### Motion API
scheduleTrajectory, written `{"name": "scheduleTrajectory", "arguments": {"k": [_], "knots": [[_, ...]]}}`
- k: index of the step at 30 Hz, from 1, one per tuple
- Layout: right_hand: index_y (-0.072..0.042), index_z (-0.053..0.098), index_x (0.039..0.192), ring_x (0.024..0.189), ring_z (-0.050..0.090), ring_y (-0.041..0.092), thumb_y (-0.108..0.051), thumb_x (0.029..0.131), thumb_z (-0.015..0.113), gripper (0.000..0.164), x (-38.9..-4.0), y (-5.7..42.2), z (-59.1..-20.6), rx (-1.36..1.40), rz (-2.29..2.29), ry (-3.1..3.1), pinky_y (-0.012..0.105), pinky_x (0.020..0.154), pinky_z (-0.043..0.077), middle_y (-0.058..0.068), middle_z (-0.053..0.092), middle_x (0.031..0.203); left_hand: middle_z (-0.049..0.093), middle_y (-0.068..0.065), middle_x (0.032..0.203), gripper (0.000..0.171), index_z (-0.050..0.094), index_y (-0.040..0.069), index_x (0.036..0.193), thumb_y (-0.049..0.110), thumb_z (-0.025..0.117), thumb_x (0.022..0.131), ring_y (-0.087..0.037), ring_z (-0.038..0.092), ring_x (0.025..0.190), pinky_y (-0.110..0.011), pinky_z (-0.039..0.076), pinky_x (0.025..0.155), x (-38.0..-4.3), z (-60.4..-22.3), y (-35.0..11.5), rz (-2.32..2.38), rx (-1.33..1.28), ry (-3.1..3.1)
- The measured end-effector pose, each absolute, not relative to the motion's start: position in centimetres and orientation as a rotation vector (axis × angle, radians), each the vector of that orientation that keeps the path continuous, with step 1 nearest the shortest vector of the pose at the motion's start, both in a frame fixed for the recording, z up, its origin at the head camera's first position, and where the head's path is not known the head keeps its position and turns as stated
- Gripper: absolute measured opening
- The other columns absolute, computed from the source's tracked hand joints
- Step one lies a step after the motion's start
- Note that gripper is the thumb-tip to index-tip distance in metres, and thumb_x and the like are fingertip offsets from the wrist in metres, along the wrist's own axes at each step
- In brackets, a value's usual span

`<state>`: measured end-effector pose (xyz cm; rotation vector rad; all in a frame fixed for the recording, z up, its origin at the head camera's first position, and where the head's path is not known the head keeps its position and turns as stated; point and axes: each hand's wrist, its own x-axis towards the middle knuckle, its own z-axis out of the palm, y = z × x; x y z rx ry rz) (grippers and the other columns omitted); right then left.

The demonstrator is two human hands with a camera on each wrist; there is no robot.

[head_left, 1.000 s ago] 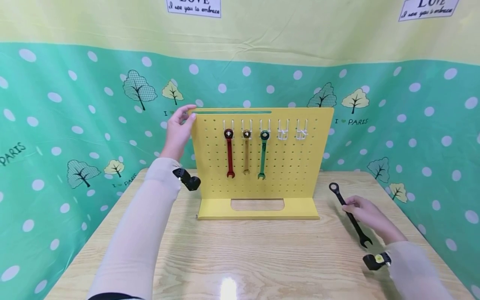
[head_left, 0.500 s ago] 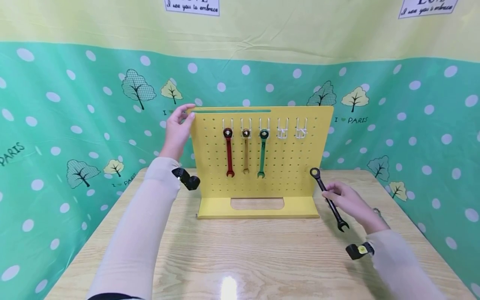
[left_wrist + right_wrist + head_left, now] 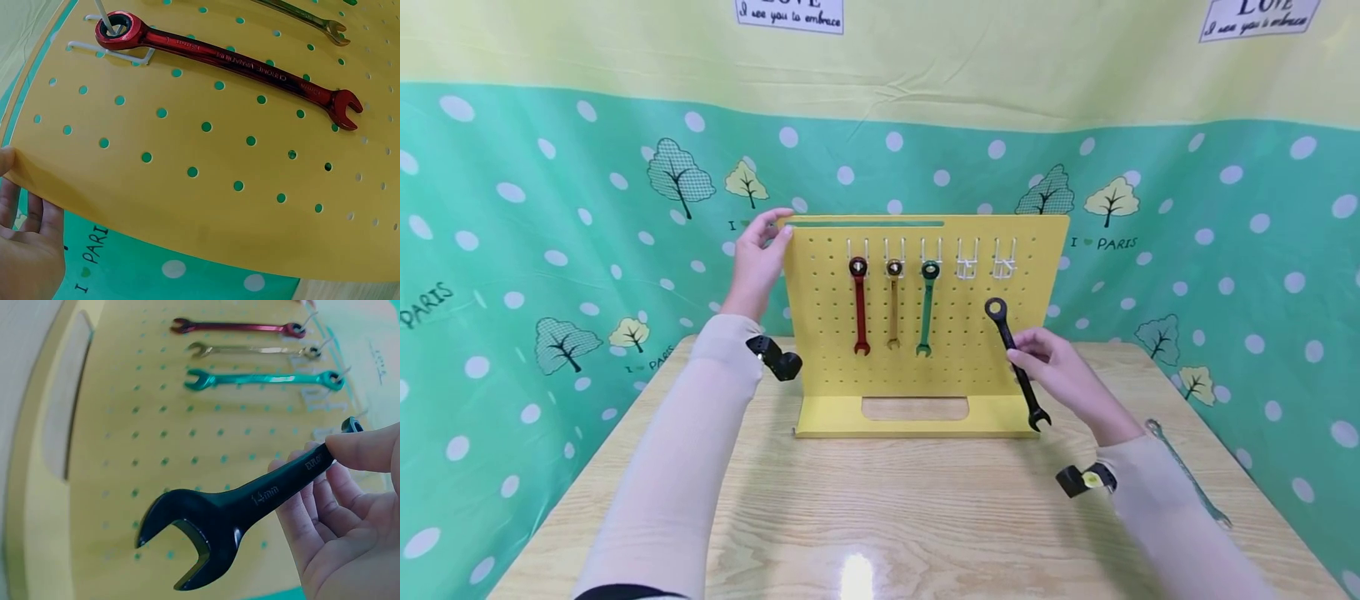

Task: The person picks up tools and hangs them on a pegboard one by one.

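My right hand (image 3: 1060, 375) pinches a black combination wrench (image 3: 219, 519) by its shaft, ring end up and open end down, in front of the yellow pegboard's (image 3: 970, 358) right side. "14mm" is stamped on it. With thumb in front and fingers behind, my left hand (image 3: 758, 262) holds the board's upper left corner. From white hooks hang a red wrench (image 3: 231, 59), a gold wrench (image 3: 893, 304) and a green wrench (image 3: 265, 379), ring ends up. To their right, two white hooks (image 3: 966, 260) carry no wrench; the black ring end is just below the rightmost hook (image 3: 1003, 260).
Another wrench (image 3: 1187, 471), greenish and metallic, lies on the wooden table (image 3: 880, 492) at the right, beside my right sleeve. The board stands on a yellow base (image 3: 827, 417). A patterned green and yellow curtain (image 3: 587, 250) surrounds the table behind and at the sides.
My right hand has moved left and up with the black wrench, from over the table's right side to before the board. The wrench on the table has come into view. My left hand stays put.
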<state>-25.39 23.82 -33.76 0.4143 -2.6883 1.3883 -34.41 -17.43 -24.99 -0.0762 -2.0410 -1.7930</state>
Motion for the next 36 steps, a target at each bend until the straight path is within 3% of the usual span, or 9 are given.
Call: {"name": "scheduleTrajectory", "arguments": {"k": [8,21,36], "knots": [[0.002,0.055,0.124,0.104,0.059,0.026,-0.027,0.103,0.059,0.036,-26.1,21.7,-31.9,0.461,1.457,-2.608,0.025,0.084,0.052,0.016,0.062,0.113,0.055,-0.003,0.126,0.030,0.062,0.024,0.134,0.026,0.055,0.105,-0.017,0.056,0.104,-0.033,0.047,0.087,-34.4,-25.0,-17.4,-1.802,-0.072,-2.040],[0.003,0.055,0.126,0.101,0.058,0.023,-0.029,0.102,0.061,0.041,-27.2,19.8,-30.3,0.461,1.585,-2.530,0.030,0.087,0.054,0.017,0.062,0.114,0.054,-0.003,0.127,0.031,0.061,0.024,0.135,0.027,0.054,0.105,-0.019,0.056,0.106,-0.035,0.048,0.091,-34.3,-24.9,-17.6,-1.807,-0.069,-2.037],[0.004,0.054,0.121,0.099,0.056,0.024,-0.025,0.102,0.061,0.035,-29.3,19.3,-31.4,0.404,1.725,-2.524,0.032,0.085,0.055,0.016,0.061,0.110,0.056,-0.004,0.126,0.030,0.062,0.026,0.134,0.026,0.054,0.105,-0.020,0.058,0.109,-0.036,0.048,0.095,-34.5,-25.0,-17.5,-1.809,-0.078,-2.043]]}}
